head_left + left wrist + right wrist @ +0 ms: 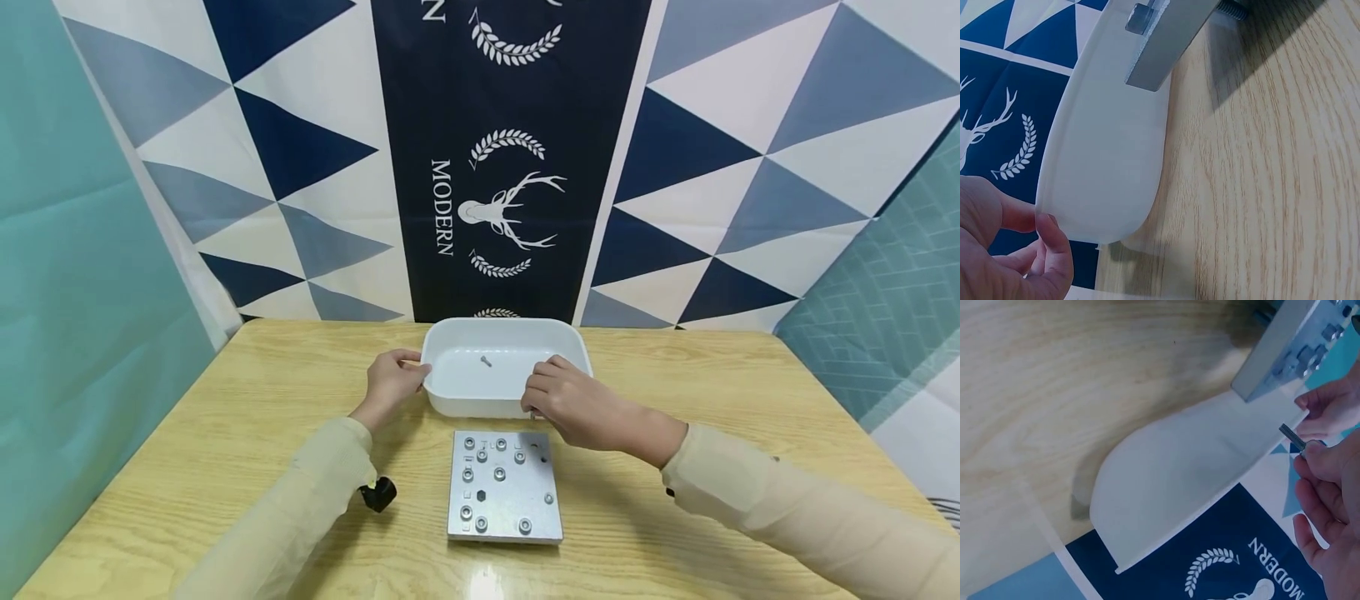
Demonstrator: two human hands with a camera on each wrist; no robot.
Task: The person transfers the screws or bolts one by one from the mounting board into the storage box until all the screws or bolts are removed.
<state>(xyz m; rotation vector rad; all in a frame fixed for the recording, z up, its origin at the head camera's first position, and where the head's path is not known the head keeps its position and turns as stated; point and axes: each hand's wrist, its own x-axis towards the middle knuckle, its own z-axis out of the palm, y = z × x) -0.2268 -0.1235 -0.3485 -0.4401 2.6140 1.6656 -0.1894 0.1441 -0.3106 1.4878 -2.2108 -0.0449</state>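
My right grip (566, 402) pinches a bolt (1293, 437) by the near edge of the white tub (472, 407), at 5 o'clock. My left grip (393, 380) pinches the rim at 9. A thin strip of table (300, 367) parts tub from metal block (517, 504), at 6. Wide room lies toward 3.

We see a smooth, white, oblong plastic-looking tray (480, 407), a silvery, threaded metal screw (1292, 437) and a glossy, yellowish wood-grained tabletop (675, 358).

Tray (480, 407) behind plate (517, 502), screw (486, 362) inside
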